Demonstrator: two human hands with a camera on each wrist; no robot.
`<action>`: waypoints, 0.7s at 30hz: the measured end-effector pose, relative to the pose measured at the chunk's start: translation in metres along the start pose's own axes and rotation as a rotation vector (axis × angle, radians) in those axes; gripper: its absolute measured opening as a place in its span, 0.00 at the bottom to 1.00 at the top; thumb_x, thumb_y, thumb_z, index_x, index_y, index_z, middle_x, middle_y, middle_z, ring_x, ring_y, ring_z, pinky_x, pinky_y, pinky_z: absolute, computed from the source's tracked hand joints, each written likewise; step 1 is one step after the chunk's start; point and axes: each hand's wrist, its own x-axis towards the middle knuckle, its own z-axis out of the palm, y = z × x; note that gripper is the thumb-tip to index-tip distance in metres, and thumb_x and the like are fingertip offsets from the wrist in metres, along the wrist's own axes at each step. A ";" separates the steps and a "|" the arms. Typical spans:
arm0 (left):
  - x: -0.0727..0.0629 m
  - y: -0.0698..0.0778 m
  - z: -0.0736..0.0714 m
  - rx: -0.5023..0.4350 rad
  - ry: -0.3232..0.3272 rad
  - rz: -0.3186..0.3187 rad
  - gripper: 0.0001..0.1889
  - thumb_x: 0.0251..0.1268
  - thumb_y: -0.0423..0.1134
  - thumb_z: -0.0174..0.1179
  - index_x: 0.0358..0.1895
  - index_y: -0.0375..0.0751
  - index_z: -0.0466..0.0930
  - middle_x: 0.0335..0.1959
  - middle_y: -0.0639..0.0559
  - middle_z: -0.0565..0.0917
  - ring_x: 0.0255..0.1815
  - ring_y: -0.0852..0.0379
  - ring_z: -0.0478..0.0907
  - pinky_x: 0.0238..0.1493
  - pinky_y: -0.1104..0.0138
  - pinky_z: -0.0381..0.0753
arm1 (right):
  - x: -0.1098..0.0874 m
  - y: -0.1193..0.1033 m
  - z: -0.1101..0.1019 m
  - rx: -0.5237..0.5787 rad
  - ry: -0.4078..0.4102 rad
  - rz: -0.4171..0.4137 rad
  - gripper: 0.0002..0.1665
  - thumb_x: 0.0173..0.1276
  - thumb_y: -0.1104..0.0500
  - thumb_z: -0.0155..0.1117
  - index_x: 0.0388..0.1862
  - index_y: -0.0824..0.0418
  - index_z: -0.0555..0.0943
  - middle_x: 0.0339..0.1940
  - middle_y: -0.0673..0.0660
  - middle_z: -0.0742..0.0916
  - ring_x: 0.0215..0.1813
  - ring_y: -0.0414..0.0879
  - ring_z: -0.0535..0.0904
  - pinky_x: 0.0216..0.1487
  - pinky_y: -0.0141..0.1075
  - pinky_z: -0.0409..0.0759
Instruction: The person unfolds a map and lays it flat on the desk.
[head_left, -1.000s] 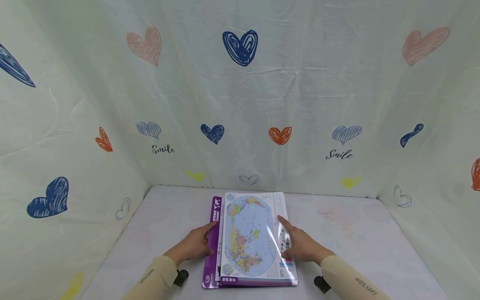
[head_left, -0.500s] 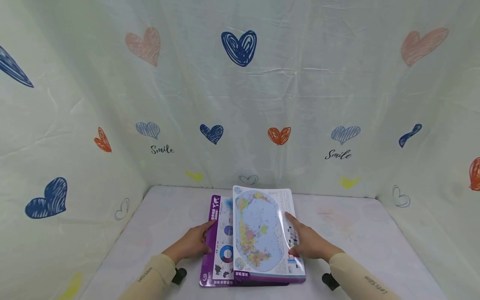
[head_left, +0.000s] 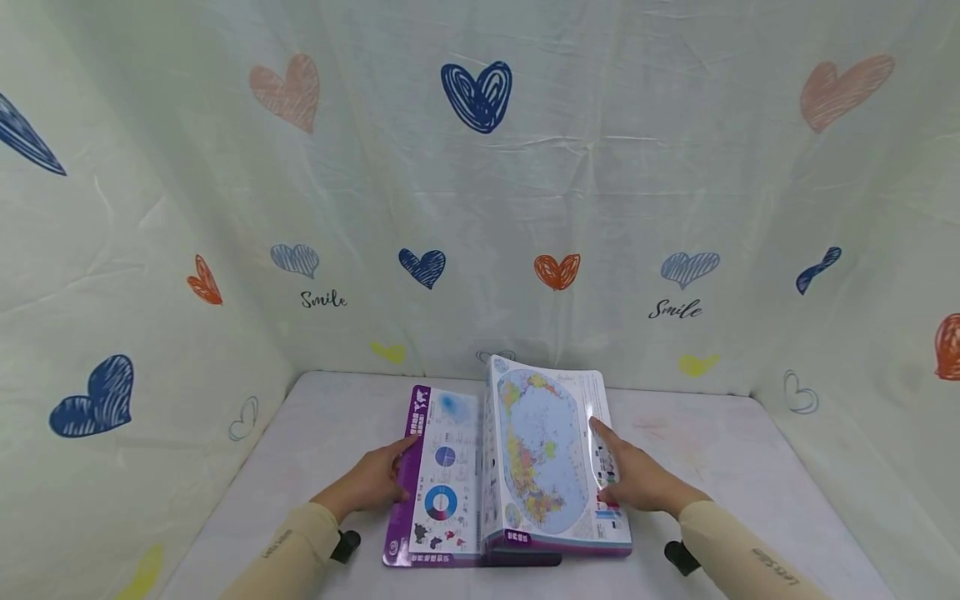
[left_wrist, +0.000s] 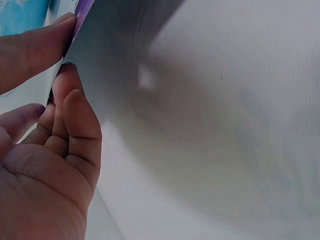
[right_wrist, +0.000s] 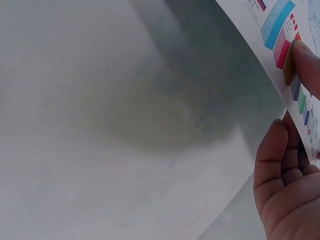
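A folded world map is held between both hands, partly opened, with a fold running down its middle. Its left panel has a purple border, charts and small pictures. The right panel carries the coloured oval map and stands somewhat raised and curved. My left hand pinches the purple left edge, thumb on the printed face and fingers curled behind, as the left wrist view shows. With my right hand I grip the right edge; in the right wrist view the thumb presses on printed coloured blocks and fingers lie underneath.
The map is over a white table. Behind and beside it hangs a pale curtain printed with hearts and the word Smile. A black device sits at the left wrist, another black device at the right.
The right hand has moved right and the left hand slightly left. The map's panels have spread apart, so more of the left panel's charts show and the right panel has risen.
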 end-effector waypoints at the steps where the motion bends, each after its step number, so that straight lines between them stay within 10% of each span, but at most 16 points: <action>1: 0.000 -0.001 -0.001 0.002 0.000 -0.002 0.49 0.46 0.24 0.74 0.76 0.35 0.60 0.35 0.50 0.75 0.32 0.55 0.72 0.34 0.63 0.77 | -0.001 0.001 -0.002 -0.002 0.000 0.001 0.71 0.47 0.62 0.83 0.83 0.51 0.48 0.62 0.63 0.77 0.44 0.49 0.76 0.59 0.56 0.75; 21: -0.008 -0.023 -0.029 0.054 0.041 -0.061 0.48 0.46 0.23 0.72 0.75 0.35 0.61 0.42 0.47 0.78 0.36 0.53 0.73 0.36 0.62 0.78 | -0.015 0.033 -0.038 -0.021 0.015 0.043 0.72 0.49 0.57 0.83 0.83 0.56 0.43 0.64 0.69 0.74 0.50 0.54 0.77 0.60 0.61 0.73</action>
